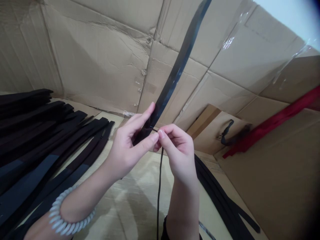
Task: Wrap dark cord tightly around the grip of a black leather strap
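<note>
A long dark strip [172,78], shiny along one edge, rises from my hands toward the top of the view. My left hand [130,140] is wrapped round its lower end, with the fingers behind it and the thumb in front. Close beside it, my right hand [176,146] pinches a thin black cord [160,180] between thumb and forefinger. From there the cord crosses to the strip and also hangs down past my right wrist. The two thumbs nearly meet. My left palm hides the strip's lowest part.
Several black strips [50,130] lie piled on the pale tabletop [130,200] at left. More black strips [220,196] lie at right. Cardboard panels [100,56] stand behind and at the right side. A red strip [272,123] and a dark loop [227,131] are against the cardboard.
</note>
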Motion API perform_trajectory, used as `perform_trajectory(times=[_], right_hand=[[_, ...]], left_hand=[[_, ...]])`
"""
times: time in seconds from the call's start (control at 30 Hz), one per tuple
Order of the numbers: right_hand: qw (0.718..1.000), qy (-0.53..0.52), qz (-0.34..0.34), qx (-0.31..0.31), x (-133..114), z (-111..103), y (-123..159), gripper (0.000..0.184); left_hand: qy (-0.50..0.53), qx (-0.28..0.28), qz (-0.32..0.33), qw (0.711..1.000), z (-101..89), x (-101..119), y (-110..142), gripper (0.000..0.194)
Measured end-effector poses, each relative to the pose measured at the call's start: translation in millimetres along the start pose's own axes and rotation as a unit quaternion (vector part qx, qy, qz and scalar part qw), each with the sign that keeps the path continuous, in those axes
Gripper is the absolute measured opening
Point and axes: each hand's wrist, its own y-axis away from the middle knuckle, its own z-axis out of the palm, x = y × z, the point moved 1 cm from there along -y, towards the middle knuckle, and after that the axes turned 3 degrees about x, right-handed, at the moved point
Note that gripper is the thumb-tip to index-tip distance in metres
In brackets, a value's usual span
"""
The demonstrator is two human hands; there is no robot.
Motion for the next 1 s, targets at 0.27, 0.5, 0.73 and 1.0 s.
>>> perform_trajectory(times=[0.27,0.5,0.73,1.0], right_hand=[[1.0,0.013,-0.003,0.013,-1.1,2.7,-1.2,0.017],[1.0,0.002,0.013,-0.006,-0.6,4.5,-1.8,0.017],[1.0,-0.003,0.021,-0.005,0.5,4.1,-2.7,0.018],[0.999,-0.034,0.035,-0.025,1.0,4.0,-3.1,0.013]], left_hand=[[-0.037,0.025,0.032,0.999,4.1,2.2,-2.9,0.039],[0.017,0.041,-0.012,0.999,2.9,2.1,-0.8,0.032],[0.073,0.059,-0.084,0.992,3.4,0.4,-1.9,0.029],[0.134,0.08,-0.129,0.979,3.1,4.2,-3.5,0.037]])
